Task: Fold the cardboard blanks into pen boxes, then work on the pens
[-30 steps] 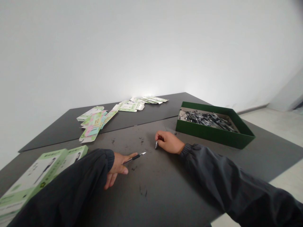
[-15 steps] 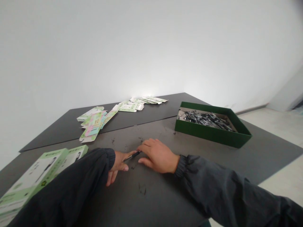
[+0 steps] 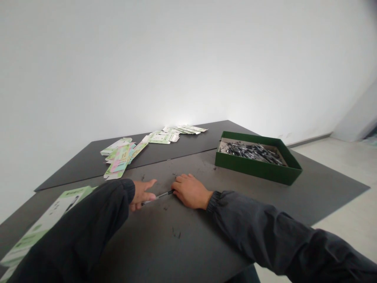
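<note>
A slim pen (image 3: pixel 160 195) with a clear barrel and a black end slants between my two hands, low over the dark tabletop. My left hand (image 3: pixel 141 193) has its thumb against the pen's left end, other fingers curled below, and one finger stretched out above. At the black end, my right hand (image 3: pixel 191 191) is closed, fingertips bent over the pen; its grip there is partly hidden. Under my left forearm, green-and-white pen boxes (image 3: pixel 59 210) lie at the near left, partly covered by the sleeve.
A green box (image 3: pixel 253 171) full of loose pens (image 3: pixel 253 151) stands at the right. Flattened green and white cartons (image 3: pixel 161 137) lie at the back, and more cartons with pink and blue pieces (image 3: pixel 122 157) at the left. Small dark marks (image 3: pixel 176 233) dot the table.
My left hand has shifted left along the pen, so more of its clear barrel shows. My right fingers have curled in over the black end. The view has shifted slightly.
</note>
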`<action>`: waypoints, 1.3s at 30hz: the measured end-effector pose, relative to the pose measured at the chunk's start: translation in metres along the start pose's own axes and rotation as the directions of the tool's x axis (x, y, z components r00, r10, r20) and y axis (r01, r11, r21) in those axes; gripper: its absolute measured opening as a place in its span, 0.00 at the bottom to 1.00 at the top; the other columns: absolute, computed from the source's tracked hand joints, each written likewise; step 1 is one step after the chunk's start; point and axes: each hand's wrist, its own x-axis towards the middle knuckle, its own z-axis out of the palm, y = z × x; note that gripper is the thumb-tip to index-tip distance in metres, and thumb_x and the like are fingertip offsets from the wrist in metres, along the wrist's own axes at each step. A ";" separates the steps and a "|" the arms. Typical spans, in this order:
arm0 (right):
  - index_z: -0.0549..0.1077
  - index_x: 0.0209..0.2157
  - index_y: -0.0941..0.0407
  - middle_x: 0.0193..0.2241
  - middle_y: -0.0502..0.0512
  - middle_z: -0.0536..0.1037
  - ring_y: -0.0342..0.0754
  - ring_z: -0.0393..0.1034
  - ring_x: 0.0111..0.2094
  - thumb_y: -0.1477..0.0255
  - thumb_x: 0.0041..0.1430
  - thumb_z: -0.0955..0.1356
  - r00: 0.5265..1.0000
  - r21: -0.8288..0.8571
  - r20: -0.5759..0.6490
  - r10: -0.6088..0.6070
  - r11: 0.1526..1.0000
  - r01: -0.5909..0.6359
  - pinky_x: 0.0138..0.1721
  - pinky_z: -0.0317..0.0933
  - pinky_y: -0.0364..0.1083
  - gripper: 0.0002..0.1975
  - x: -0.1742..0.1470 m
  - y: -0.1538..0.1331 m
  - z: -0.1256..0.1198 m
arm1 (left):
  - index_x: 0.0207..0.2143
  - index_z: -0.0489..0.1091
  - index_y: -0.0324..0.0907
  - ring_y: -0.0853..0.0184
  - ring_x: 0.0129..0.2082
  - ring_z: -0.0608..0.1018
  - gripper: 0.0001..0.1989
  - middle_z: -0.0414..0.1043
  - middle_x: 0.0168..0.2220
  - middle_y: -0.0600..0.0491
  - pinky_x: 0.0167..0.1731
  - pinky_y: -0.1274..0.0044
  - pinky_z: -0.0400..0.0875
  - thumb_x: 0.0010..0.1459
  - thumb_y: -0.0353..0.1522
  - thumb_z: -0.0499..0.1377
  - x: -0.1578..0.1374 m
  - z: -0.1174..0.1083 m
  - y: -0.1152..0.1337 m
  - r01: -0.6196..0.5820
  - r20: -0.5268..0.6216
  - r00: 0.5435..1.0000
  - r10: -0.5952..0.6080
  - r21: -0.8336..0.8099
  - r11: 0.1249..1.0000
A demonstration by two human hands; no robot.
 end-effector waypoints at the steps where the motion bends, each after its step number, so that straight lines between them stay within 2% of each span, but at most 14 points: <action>1: 0.67 0.33 0.57 0.32 0.56 0.66 0.49 0.57 0.37 0.67 0.56 0.57 1.000 0.000 0.005 0.014 1.000 -0.014 0.36 0.50 0.48 0.11 0.000 0.000 0.001 | 0.57 0.22 0.35 0.63 0.27 0.76 0.35 0.73 0.30 0.41 0.25 0.76 0.69 0.57 0.40 0.42 -0.002 -0.001 -0.002 0.000 -0.017 1.000 0.000 0.015 1.000; 6: 0.67 0.37 0.56 0.34 0.57 0.66 0.49 0.57 0.39 0.64 0.55 0.59 0.998 0.019 0.030 0.052 0.998 -0.053 0.39 0.49 0.50 0.13 0.000 0.002 -0.002 | 0.56 0.21 0.33 0.65 0.26 0.76 0.37 0.73 0.30 0.42 0.26 0.77 0.69 0.57 0.42 0.42 -0.004 0.000 0.000 -0.009 -0.015 1.000 0.009 0.048 0.999; 10: 0.65 0.40 0.55 0.35 0.57 0.67 0.49 0.58 0.40 0.64 0.55 0.59 0.989 0.069 -0.041 0.142 0.988 -0.139 0.40 0.49 0.48 0.14 -0.001 0.023 -0.013 | 0.56 0.20 0.33 0.67 0.26 0.76 0.36 0.72 0.31 0.42 0.26 0.79 0.68 0.57 0.42 0.41 -0.005 0.001 0.003 -0.011 -0.004 1.000 0.012 0.022 1.000; 13: 0.67 0.37 0.57 0.32 0.57 0.70 0.47 0.63 0.35 0.65 0.56 0.58 0.946 0.063 -0.019 0.322 0.945 -0.321 0.34 0.51 0.44 0.12 -0.005 0.048 -0.016 | 0.56 0.20 0.35 0.66 0.26 0.76 0.37 0.71 0.32 0.42 0.23 0.79 0.68 0.56 0.42 0.41 -0.006 0.002 0.006 0.013 -0.003 1.000 -0.013 0.034 0.999; 15: 0.68 0.34 0.56 0.29 0.57 0.71 0.47 0.64 0.31 0.62 0.54 0.59 0.903 0.045 0.045 0.427 0.902 -0.429 0.30 0.52 0.43 0.14 -0.008 0.060 -0.013 | 0.56 0.20 0.35 0.66 0.25 0.76 0.37 0.71 0.32 0.43 0.23 0.79 0.67 0.56 0.42 0.42 -0.006 0.004 0.008 0.028 -0.008 1.000 -0.028 0.052 0.998; 17: 0.69 0.32 0.56 0.27 0.58 0.72 0.48 0.65 0.29 0.57 0.50 0.60 0.873 0.037 0.093 0.478 0.875 -0.483 0.27 0.52 0.43 0.17 -0.009 0.065 -0.008 | 0.56 0.21 0.35 0.66 0.23 0.76 0.37 0.72 0.31 0.43 0.24 0.79 0.67 0.56 0.42 0.42 -0.005 0.006 0.011 0.031 -0.015 0.999 -0.030 0.073 0.997; 22: 0.71 0.29 0.57 0.29 0.61 0.73 0.51 0.67 0.30 0.52 0.44 0.62 0.841 0.011 0.141 0.522 0.849 -0.528 0.25 0.54 0.43 0.23 -0.005 0.058 -0.001 | 0.57 0.24 0.32 0.67 0.21 0.76 0.38 0.73 0.27 0.46 0.30 0.79 0.66 0.55 0.42 0.45 -0.004 0.011 0.013 0.010 -0.024 1.000 -0.007 0.105 0.994; 26: 0.73 0.27 0.60 0.30 0.66 0.74 0.54 0.68 0.31 0.56 0.43 0.64 0.825 0.029 0.198 0.530 0.838 -0.545 0.26 0.56 0.45 0.20 -0.004 0.059 -0.001 | 0.57 0.23 0.34 0.65 0.22 0.76 0.38 0.72 0.30 0.42 0.26 0.78 0.67 0.56 0.42 0.44 -0.004 0.014 0.014 0.028 -0.011 1.000 -0.027 0.051 0.998; 30: 0.72 0.23 0.61 0.28 0.66 0.74 0.52 0.68 0.31 0.62 0.44 0.65 0.830 0.077 0.209 0.517 0.838 -0.541 0.26 0.57 0.44 0.15 -0.006 0.065 -0.004 | 0.57 0.22 0.33 0.64 0.22 0.76 0.37 0.72 0.28 0.42 0.24 0.79 0.68 0.56 0.42 0.43 -0.005 0.016 0.014 0.015 0.027 1.000 -0.016 0.028 1.000; 34: 0.70 0.27 0.60 0.27 0.60 0.74 0.46 0.68 0.29 0.65 0.50 0.62 0.872 0.177 0.175 0.457 0.856 -0.485 0.27 0.57 0.41 0.12 -0.003 0.066 -0.013 | 0.56 0.21 0.34 0.64 0.23 0.76 0.37 0.72 0.30 0.42 0.25 0.78 0.67 0.56 0.42 0.42 -0.006 0.016 0.013 -0.004 0.050 0.999 0.003 0.004 1.000; 36: 0.67 0.32 0.59 0.27 0.55 0.74 0.41 0.68 0.24 0.66 0.53 0.59 0.899 0.359 0.171 0.404 0.824 -0.439 0.24 0.58 0.39 0.12 0.000 0.061 -0.018 | 0.56 0.20 0.35 0.64 0.24 0.76 0.37 0.72 0.32 0.42 0.25 0.78 0.67 0.56 0.43 0.41 -0.010 0.014 0.015 -0.014 0.048 0.999 0.014 0.001 1.000; 37: 0.65 0.33 0.58 0.26 0.54 0.73 0.39 0.67 0.21 0.66 0.54 0.58 0.913 0.499 0.171 0.370 0.766 -0.404 0.22 0.57 0.38 0.11 0.001 0.057 -0.019 | 0.57 0.21 0.36 0.64 0.23 0.76 0.37 0.71 0.35 0.41 0.26 0.78 0.67 0.55 0.43 0.42 -0.012 0.012 0.016 -0.023 0.031 0.999 0.023 0.011 1.000; 39: 0.61 0.34 0.58 0.25 0.52 0.72 0.38 0.65 0.18 0.67 0.55 0.57 0.944 0.779 0.157 0.290 0.551 -0.298 0.19 0.57 0.37 0.09 0.003 0.046 -0.021 | 0.57 0.23 0.38 0.67 0.22 0.76 0.39 0.67 0.43 0.40 0.29 0.77 0.66 0.53 0.45 0.44 -0.019 0.007 0.020 -0.054 -0.035 0.998 0.056 0.063 0.997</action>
